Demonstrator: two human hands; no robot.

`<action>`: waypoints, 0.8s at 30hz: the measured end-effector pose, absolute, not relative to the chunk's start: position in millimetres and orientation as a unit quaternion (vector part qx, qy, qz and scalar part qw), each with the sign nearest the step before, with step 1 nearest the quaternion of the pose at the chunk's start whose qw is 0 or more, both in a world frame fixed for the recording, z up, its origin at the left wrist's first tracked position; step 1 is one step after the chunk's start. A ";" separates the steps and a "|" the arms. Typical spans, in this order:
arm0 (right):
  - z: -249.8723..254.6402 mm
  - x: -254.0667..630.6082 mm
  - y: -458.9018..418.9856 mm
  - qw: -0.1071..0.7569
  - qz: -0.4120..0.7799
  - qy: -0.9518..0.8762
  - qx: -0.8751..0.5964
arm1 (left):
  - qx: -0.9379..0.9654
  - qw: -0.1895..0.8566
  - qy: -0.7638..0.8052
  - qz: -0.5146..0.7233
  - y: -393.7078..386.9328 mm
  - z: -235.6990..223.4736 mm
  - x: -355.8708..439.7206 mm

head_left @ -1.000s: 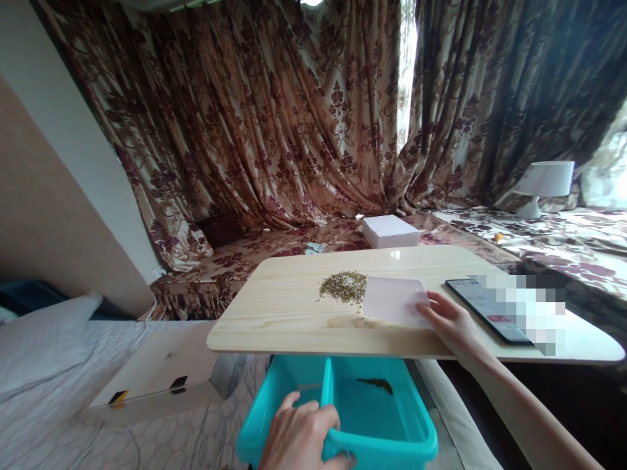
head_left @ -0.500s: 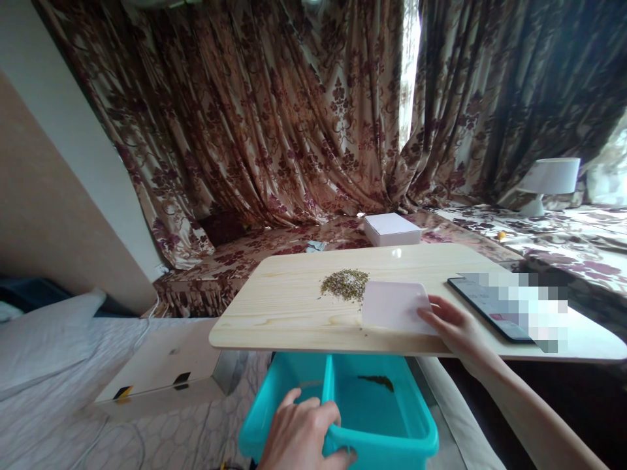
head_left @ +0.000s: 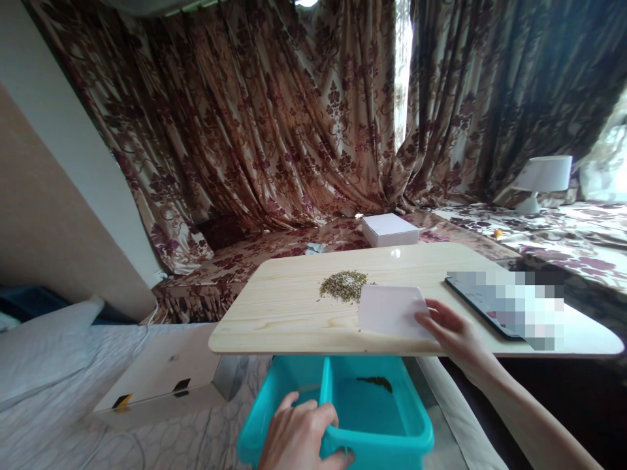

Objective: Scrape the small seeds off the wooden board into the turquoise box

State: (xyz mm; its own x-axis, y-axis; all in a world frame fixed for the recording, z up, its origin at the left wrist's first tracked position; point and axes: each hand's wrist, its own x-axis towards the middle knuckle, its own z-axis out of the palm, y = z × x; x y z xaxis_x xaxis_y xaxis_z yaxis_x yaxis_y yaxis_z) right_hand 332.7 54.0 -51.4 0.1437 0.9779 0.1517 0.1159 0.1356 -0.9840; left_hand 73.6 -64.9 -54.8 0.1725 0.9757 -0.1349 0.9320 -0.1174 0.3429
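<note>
My right hand (head_left: 453, 333) pinches the right edge of a thin, pale plastic scraper (head_left: 392, 312), which lies low over the wooden tabletop (head_left: 274, 307). The scraper's left edge is beside a loose pile of small green beans or seeds (head_left: 341, 287); a few stray grains lie near the table's front edge. Below that edge sits a turquoise bin (head_left: 377, 440) split in two by a divider. My left hand (head_left: 301, 434) is closed over the bin's front rim at the divider. In the right compartment is a small dark green heap (head_left: 376, 382).
A phone or tablet (head_left: 482, 307) lies on the table's right side, partly blurred. Behind the table is a white box (head_left: 390, 228). A white carton (head_left: 161, 365) rests on the bed at left. A lamp (head_left: 543, 175) stands at far right.
My right hand has drawn the scraper slightly toward the table's front edge, away from the pile. A stray grain now lies at that edge. My left hand stays on the bin.
</note>
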 end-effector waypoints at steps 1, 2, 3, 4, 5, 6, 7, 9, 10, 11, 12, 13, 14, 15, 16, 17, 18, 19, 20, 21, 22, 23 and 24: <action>-50.5 331.0 55.1 0.544 0.391 -0.524 -0.525 | 0.748 0.179 0.637 0.059 -64.2 -55.4 72.9; -50.9 329.9 56.3 0.545 0.385 -0.528 -0.526 | 0.751 0.180 0.633 0.056 -63.2 -56.1 72.2; -52.5 329.6 57.4 0.544 0.381 -0.532 -0.526 | 0.753 0.183 0.629 0.052 -62.3 -56.8 71.7; -55.1 330.0 58.2 0.541 0.379 -0.536 -0.526 | 0.754 0.185 0.628 0.048 -61.4 -57.2 71.5; -58.2 331.0 58.7 0.538 0.381 -0.539 -0.524 | 0.754 0.187 0.628 0.046 -60.8 -57.4 71.5; -61.5 332.4 58.9 0.534 0.387 -0.542 -0.521 | 0.753 0.186 0.630 0.046 -60.5 -57.2 71.7; -64.6 334.2 58.8 0.529 0.398 -0.545 -0.515 | 0.751 0.185 0.633 0.046 -60.6 -56.7 72.2; -68.9 338.0 58.1 0.514 0.425 -0.552 -0.500 | 0.747 0.178 0.638 0.053 -61.5 -55.4 73.3; -69.6 339.8 57.9 0.509 0.434 -0.554 -0.496 | 0.745 0.175 0.641 0.056 -62.1 -54.9 73.8; -69.3 341.4 57.8 0.506 0.439 -0.554 -0.494 | 0.745 0.173 0.642 0.059 -62.6 -54.6 74.0; -67.9 342.7 58.2 0.509 0.440 -0.550 -0.495 | 0.744 0.174 0.642 0.059 -62.9 -54.6 74.1; -65.6 343.8 58.8 0.519 0.435 -0.542 -0.498 | 0.744 0.176 0.641 0.059 -62.9 -54.9 73.9; -62.7 344.5 59.9 0.532 0.427 -0.530 -0.503 | 0.745 0.180 0.640 0.057 -62.7 -55.5 73.6; -59.5 344.8 61.2 0.545 0.417 -0.519 -0.510 | 0.747 0.184 0.637 0.054 -62.2 -56.2 73.2; -56.1 344.7 62.7 0.556 0.405 -0.508 -0.518 | 0.748 0.187 0.634 0.051 -61.7 -56.9 72.9; -52.9 344.2 64.2 0.565 0.391 -0.500 -0.527 | 0.750 0.189 0.633 0.050 -61.1 -57.6 72.7; -49.9 343.1 65.7 0.570 0.378 -0.495 -0.536 | 0.750 0.188 0.632 0.049 -60.5 -58.1 72.6; -47.3 341.6 66.9 0.573 0.366 -0.494 -0.543 | 0.750 0.186 0.632 0.050 -60.1 -58.4 72.6; -45.0 339.7 67.9 0.574 0.356 -0.495 -0.547 | 0.750 0.184 0.634 0.050 -59.8 -58.5 72.8; -43.1 337.4 68.5 0.574 0.348 -0.496 -0.551 | 0.749 0.182 0.636 0.050 -59.7 -58.4 73.1; -41.4 334.8 68.9 0.572 0.343 -0.499 -0.553 | 0.747 0.182 0.638 0.049 -59.7 -58.0 73.4; -40.1 332.3 69.0 0.568 0.341 -0.502 -0.556 | 0.745 0.182 0.640 0.048 -59.8 -57.5 73.7; -39.3 329.9 69.2 0.565 0.340 -0.504 -0.558 | 0.744 0.182 0.642 0.047 -60.0 -56.9 74.0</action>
